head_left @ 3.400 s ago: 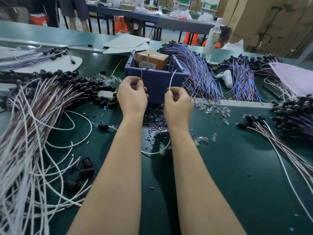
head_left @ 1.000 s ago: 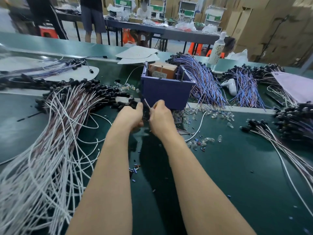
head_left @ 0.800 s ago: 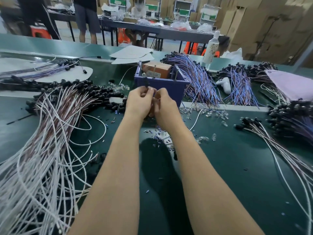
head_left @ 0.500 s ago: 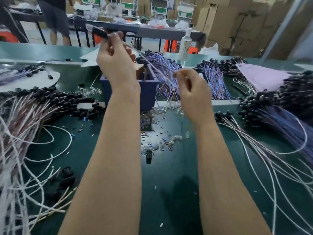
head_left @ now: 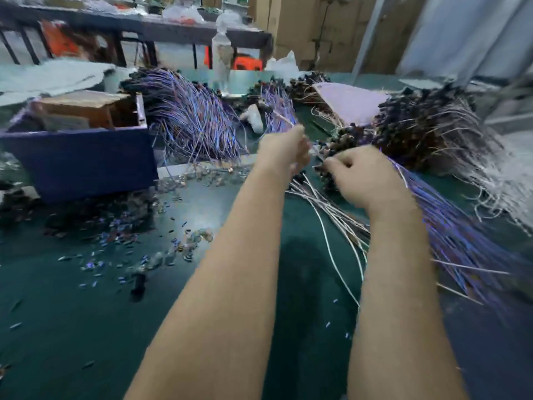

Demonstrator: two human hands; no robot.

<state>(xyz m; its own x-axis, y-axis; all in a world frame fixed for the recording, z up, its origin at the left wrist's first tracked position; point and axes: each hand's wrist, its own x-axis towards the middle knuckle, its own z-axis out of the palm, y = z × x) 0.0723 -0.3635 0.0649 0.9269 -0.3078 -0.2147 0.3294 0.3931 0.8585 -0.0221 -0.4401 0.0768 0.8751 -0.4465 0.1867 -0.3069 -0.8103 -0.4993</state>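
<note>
The frame is blurred by motion. My left hand (head_left: 284, 151) and my right hand (head_left: 363, 174) reach out over the green table (head_left: 86, 327), close together, both with curled fingers. A thin white wire (head_left: 315, 153) runs between them; my left hand pinches it and my right hand holds its near end. Just beyond my hands lies a heap of white wires with black plugs (head_left: 340, 142). A fan of blue-purple wires (head_left: 461, 241) spreads under my right forearm.
A blue bin (head_left: 80, 163) holding a cardboard box (head_left: 86, 111) stands at the left. Another purple wire bundle (head_left: 196, 122) lies behind it. Small loose caps and clear pieces (head_left: 150, 241) are scattered on the table. A plastic bottle (head_left: 222, 53) stands at the back.
The view has swung right. My left hand has come down from its raised position and both hands have moved over to the wire heap on the right, holding the wire.
</note>
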